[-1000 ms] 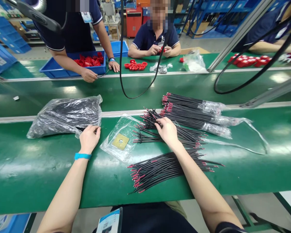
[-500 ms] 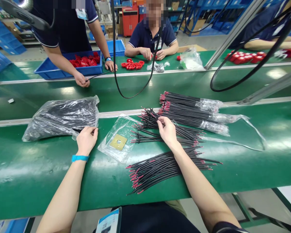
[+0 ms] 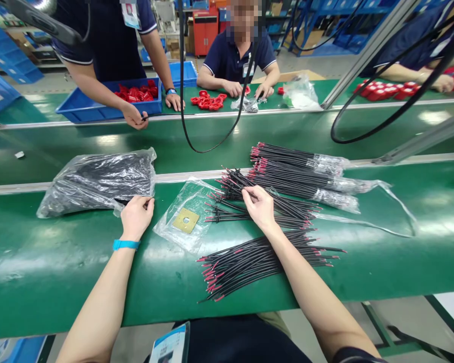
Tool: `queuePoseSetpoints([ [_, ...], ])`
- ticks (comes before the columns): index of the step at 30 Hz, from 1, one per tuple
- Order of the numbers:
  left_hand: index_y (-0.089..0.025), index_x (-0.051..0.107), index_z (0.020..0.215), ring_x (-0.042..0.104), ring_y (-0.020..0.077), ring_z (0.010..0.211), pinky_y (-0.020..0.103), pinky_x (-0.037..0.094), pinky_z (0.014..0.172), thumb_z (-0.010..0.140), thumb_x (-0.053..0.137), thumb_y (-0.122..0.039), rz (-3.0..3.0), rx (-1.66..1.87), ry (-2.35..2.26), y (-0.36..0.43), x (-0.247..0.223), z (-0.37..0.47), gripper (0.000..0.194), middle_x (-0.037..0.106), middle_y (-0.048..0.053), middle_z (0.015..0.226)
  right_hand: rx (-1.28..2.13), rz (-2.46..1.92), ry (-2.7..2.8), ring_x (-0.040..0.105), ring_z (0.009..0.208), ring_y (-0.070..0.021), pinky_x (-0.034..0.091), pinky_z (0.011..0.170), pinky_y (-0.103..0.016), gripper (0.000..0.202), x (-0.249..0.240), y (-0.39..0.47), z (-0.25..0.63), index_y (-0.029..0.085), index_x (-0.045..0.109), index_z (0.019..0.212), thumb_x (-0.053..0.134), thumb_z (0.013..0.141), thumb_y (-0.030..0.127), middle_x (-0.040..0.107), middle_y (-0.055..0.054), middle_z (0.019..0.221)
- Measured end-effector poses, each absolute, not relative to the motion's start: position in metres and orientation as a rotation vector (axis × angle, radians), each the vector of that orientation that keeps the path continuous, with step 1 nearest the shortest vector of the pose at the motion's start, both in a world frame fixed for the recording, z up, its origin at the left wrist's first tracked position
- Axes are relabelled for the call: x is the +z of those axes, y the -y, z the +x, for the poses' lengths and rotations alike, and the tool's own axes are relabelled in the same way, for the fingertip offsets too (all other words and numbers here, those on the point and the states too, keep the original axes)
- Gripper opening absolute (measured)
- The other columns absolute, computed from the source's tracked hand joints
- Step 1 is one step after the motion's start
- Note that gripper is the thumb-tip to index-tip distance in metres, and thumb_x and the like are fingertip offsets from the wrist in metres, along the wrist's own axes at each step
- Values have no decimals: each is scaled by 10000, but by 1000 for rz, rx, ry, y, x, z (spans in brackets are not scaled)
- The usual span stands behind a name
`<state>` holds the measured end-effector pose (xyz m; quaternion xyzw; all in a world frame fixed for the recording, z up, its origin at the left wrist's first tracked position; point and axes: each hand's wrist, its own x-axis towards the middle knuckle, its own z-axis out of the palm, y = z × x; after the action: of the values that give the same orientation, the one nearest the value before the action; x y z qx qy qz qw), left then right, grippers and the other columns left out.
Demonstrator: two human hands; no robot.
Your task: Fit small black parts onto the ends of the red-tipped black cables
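My left hand (image 3: 137, 217), a blue band on its wrist, is closed at the right end of a clear plastic bag (image 3: 94, 181) full of black pieces. A dark end pokes out of the bag beside my fingers; what they grip is hidden. My right hand (image 3: 260, 205) pinches a black cable in the pile of black cables (image 3: 234, 186) with red ends and small black fittings. Nearer to me, under my right forearm, lies a loose bundle of black cables (image 3: 242, 262) with red tips.
Between my hands a flat clear bag (image 3: 166, 227) lies with a yellowish square plate (image 3: 185, 220). Wrapped cable bundles (image 3: 298, 174) lie behind on the right. A hanging black cable (image 3: 185, 128) loops above the bench. Co-workers sit and stand across, with a blue bin (image 3: 109, 108) of red parts.
My right hand has shifted slightly left and down over the pile; my left hand stays by the bag. Across the bench, co-workers' hands have moved. The view has shifted a little.
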<state>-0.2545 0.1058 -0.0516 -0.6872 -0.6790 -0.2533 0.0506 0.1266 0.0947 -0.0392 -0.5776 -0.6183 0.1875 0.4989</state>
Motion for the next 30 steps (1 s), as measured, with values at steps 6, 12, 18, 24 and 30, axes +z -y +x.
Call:
queuePoseSetpoints([
  [6, -186, 726, 909, 626, 199, 761, 290, 426, 678, 922, 493, -377, -2095, -773, 2078, -106, -52, -255, 301, 710, 71, 908, 479, -1360, 1499, 607, 721, -151, 530, 584, -263, 255, -43, -94, 126, 190, 702, 918, 573, 908, 410, 635, -58, 834],
  [12, -185, 727, 903, 625, 190, 759, 284, 422, 673, 921, 500, -375, -2092, -761, 2067, -105, -51, -254, 297, 707, 60, 903, 494, -1348, 1555, 601, 698, -139, 481, 561, -243, 243, -40, -94, 127, 182, 718, 896, 583, 900, 384, 654, -50, 817],
  [18, -188, 722, 897, 627, 193, 780, 282, 421, 687, 927, 488, -379, -2087, -733, 2061, -105, -49, -253, 303, 699, 53, 870, 556, -1265, 1943, 625, 731, -143, 500, 728, -286, 270, -27, -92, 132, 202, 728, 716, 584, 912, 320, 687, -24, 771],
  [24, -190, 723, 898, 622, 199, 777, 287, 418, 684, 921, 490, -382, -2089, -742, 2062, -105, -49, -253, 303, 696, 61, 870, 163, -1360, 1962, 615, 895, -187, 499, 833, -338, 190, -38, -99, 134, 208, 741, 936, 595, 925, 330, 671, -61, 939],
  [30, -190, 726, 901, 624, 197, 786, 286, 416, 685, 923, 492, -380, -2091, -747, 2070, -105, -49, -253, 302, 696, 60, 881, -17, -1427, 2229, 580, 905, -220, 456, 809, -372, 197, -51, -105, 136, 190, 710, 1019, 577, 940, 312, 661, -84, 964],
])
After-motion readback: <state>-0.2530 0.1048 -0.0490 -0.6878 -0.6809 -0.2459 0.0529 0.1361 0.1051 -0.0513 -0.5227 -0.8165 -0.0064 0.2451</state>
